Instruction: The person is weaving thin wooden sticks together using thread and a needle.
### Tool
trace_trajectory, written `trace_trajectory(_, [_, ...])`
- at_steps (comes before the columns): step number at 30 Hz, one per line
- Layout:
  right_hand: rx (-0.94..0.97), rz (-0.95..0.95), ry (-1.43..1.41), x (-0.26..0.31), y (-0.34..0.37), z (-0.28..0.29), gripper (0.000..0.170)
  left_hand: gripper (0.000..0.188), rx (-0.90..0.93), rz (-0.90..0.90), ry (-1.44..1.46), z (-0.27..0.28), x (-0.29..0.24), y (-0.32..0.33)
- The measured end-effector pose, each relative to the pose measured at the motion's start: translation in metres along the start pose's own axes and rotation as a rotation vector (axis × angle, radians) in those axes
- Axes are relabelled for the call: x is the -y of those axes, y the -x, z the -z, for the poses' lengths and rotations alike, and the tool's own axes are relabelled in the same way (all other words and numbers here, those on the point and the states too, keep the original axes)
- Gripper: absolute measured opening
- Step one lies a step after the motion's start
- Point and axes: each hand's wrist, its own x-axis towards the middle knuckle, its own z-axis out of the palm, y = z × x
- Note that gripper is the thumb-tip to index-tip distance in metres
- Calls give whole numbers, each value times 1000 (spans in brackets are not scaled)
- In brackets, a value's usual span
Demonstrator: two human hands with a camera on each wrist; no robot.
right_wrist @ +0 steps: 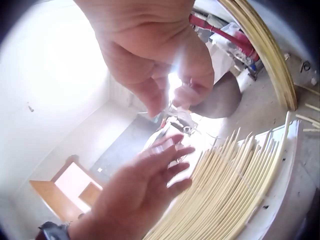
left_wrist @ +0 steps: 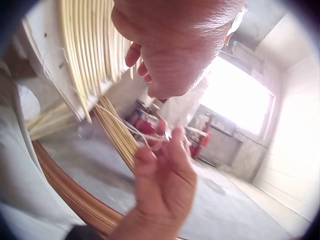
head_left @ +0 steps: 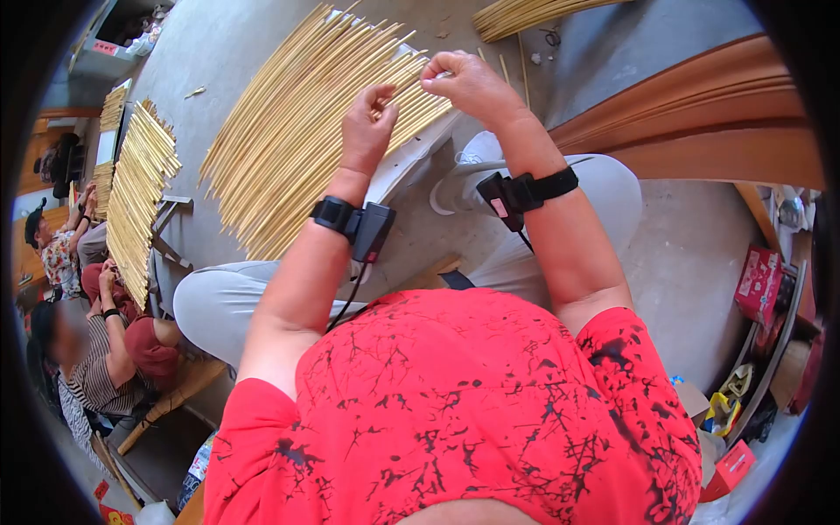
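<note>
Long thin yellow sticks [head_left: 306,131] lie side by side on a white board [head_left: 407,162]. Above their near right end is the left hand [head_left: 367,127], its fingers loosely bent; in the right wrist view the left hand [right_wrist: 132,192] has its fingers apart, with something clear and shiny at one finger. Just to the right, the right hand [head_left: 477,86] pinches a thin white string. That string [left_wrist: 116,118] runs from the board's edge to the right hand [left_wrist: 165,185] in the left wrist view. Whether the left hand touches the string is unclear.
A stick bundle [head_left: 542,16] lies on the floor beyond. Brown wooden moulding [head_left: 700,118] stands at the right, near a shelf with a red box [head_left: 758,282]. Two people sit at the left beside another stick-covered board [head_left: 140,197].
</note>
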Motion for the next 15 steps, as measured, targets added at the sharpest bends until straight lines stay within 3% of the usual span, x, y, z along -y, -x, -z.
trace_trajectory(2, [-109, 26, -41, 11, 1, -7, 18, 22, 75, -19, 134, 10, -45, -7])
trace_trajectory(4, [-227, -17, -211, 21, -1, -12, 19, 23, 246, 246, 829, 13, -76, -10])
trace_trajectory(5, [-232, -3, -207, 28, 0, -9, 19, 23, 247, 230, 828, 16, -78, -10])
trace_trajectory(7, [-1, -167, -784, 37, 5, -3, 17, 23, 337, 269, 1000, 19, -78, -9])
trace_trajectory(8, [-11, -161, -780, 41, 9, -2, 17, 21, 389, 270, 1057, 21, -77, -8])
trace_trajectory(11, [-41, -144, -763, 58, 26, 4, 20, 18, 445, 346, 1010, 27, -79, -1])
trace_trajectory(12, [-79, -125, -613, 67, 35, 18, 24, 15, 418, 352, 870, 32, -84, 1])
trace_trajectory(13, [-133, -127, -453, 76, 48, 37, 29, 16, 354, 321, 727, 37, -86, 2])
trace_trajectory(14, [-161, -54, -431, 74, 60, 61, 35, 19, 267, 265, 598, 44, -92, 3])
trace_trajectory(15, [-223, -97, -403, 86, 81, 90, 35, 21, 157, 184, 503, 53, -83, -3])
